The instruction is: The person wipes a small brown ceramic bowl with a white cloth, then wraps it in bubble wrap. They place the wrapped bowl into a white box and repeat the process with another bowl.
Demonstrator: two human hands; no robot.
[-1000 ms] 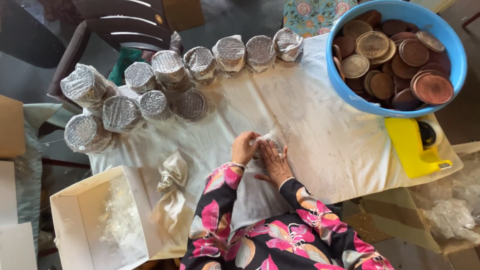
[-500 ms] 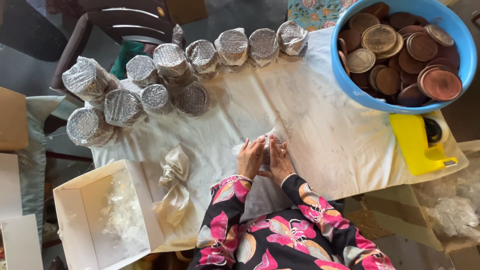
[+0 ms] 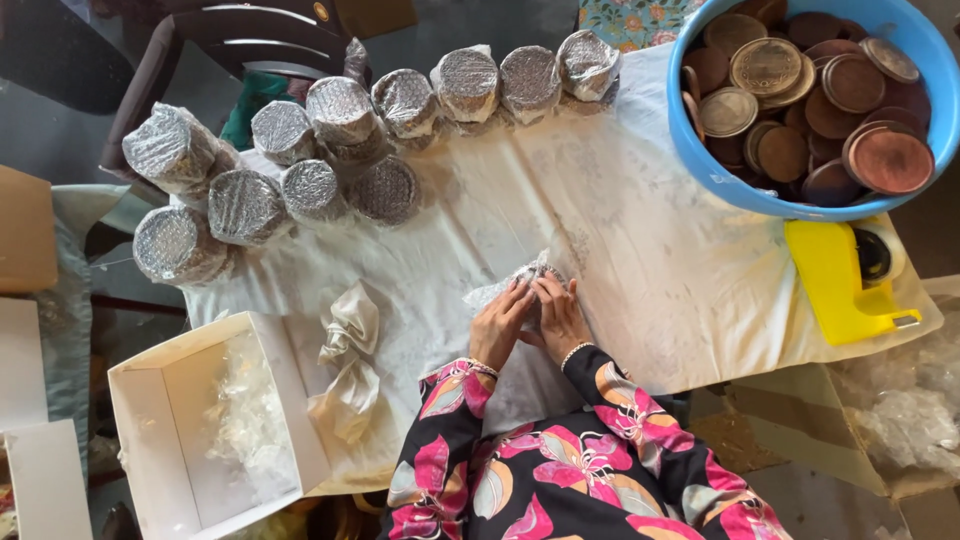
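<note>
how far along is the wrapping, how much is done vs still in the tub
Done: about a dozen wrapped stacks sit along the far side of the white cloth. In hand: left hand and right hand press a clear-wrapped bundle. Left: the blue tub is full of unwrapped round metal plates.

My table [image 3: 640,270] wears a white cloth. At eleven o'clock lie foil-wrapped rounds [image 3: 330,150]; at two, a blue tub [image 3: 720,175] of metal discs; at three, a yellow tape dispenser [image 3: 835,280]; at eight, a crumpled rag [image 3: 348,360].
</note>
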